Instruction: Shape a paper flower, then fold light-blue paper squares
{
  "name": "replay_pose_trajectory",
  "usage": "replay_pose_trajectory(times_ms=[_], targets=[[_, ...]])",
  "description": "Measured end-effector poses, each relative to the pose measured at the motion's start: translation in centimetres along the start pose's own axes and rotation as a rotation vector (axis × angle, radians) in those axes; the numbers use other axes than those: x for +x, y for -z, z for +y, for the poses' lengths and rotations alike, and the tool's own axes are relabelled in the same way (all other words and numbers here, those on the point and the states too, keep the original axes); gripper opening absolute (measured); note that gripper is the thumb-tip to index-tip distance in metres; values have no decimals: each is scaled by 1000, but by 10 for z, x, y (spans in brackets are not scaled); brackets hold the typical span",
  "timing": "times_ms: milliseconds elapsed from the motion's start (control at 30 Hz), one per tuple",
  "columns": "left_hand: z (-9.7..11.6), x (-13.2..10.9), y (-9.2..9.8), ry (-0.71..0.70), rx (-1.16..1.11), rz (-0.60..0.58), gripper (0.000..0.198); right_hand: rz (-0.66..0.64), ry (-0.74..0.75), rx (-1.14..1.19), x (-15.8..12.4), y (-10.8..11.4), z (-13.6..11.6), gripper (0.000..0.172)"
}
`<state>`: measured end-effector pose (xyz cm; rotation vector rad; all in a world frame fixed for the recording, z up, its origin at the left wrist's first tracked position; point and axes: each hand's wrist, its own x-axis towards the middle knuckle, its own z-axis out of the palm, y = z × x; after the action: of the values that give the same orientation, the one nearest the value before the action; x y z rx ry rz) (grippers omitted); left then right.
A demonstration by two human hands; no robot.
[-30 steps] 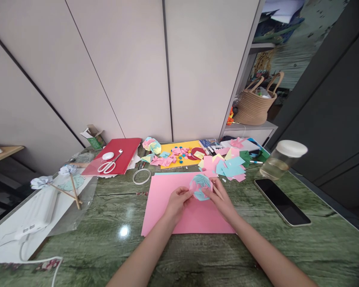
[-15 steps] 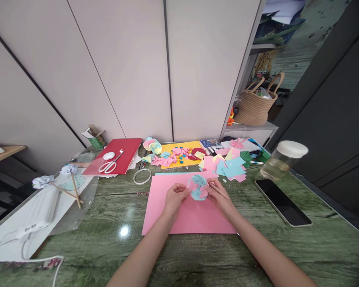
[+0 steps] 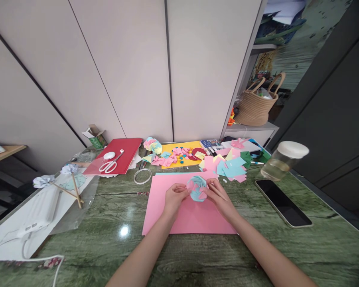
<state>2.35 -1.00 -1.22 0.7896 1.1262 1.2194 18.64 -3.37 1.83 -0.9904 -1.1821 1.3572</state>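
A round folded-paper piece (image 3: 198,189) in pink and light blue is held above a pink sheet of paper (image 3: 191,221). My left hand (image 3: 176,197) pinches its left edge between thumb and fingers. On the opposite edge, my right hand (image 3: 217,194) grips it the same way. Beyond my right hand lies a heap of light blue, pink and yellow paper pieces (image 3: 231,166). A ring-shaped roll of tape (image 3: 143,176) rests left of the pink sheet.
White-handled scissors (image 3: 109,165) lie on a red folder (image 3: 127,157). A yellow sheet (image 3: 194,145) bears small folded shapes. To the right are a phone (image 3: 283,202) and a lidded jar of liquid (image 3: 279,165). A white power strip (image 3: 40,213) with a cable sits left.
Both hands keep their hold on the round folded-paper piece, which has tilted very slightly. Nothing else on the table has visibly moved.
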Motion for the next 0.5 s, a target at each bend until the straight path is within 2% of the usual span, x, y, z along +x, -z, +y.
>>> replay_pose_trajectory(times_ms=[267, 500], targets=[[5, 0, 1, 189, -178, -66, 40, 53, -38, 18, 2, 2, 3, 24], [7, 0, 2, 239, -204, -117, 39, 48, -73, 112, 3, 0, 0, 25]])
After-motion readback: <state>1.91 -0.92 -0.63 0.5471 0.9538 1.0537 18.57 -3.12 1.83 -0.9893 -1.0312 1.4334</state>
